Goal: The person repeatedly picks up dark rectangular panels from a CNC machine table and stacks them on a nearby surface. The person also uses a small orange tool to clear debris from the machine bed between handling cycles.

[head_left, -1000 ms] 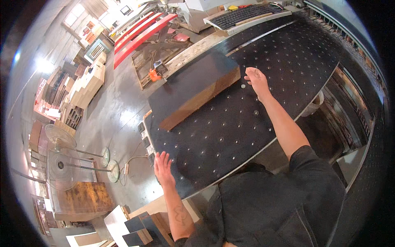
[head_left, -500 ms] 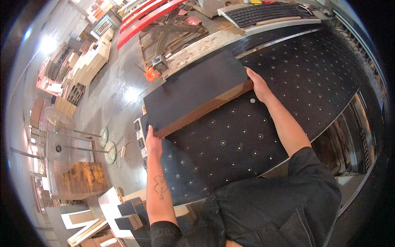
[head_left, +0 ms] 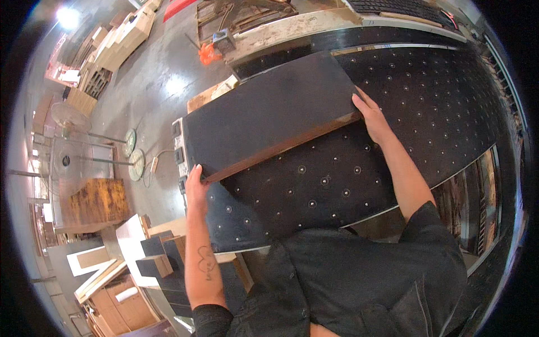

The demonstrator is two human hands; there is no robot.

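A long black panel with a brown front edge spans the space between my two hands. Whether it is one thick board or several stacked ones, I cannot tell. My left hand grips its near left corner, the thumb by the top face. At the right end, my right hand is closed around the corner with fingers along the side. Beneath the panel lies a black table dotted with small metal balls; whether the panel touches it is hard to see.
Switch boxes line the table's left edge. A wooden block lies behind the panel. On the floor to the left stand fans and a stained wooden box. Cut boards are stacked at the lower left. Stacked timber stands farther off.
My view has shifted. The panel's top face now looks larger and its front edge thinner, as both hands keep hold of its ends. My right-hand fingers sit slightly differently on the corner.
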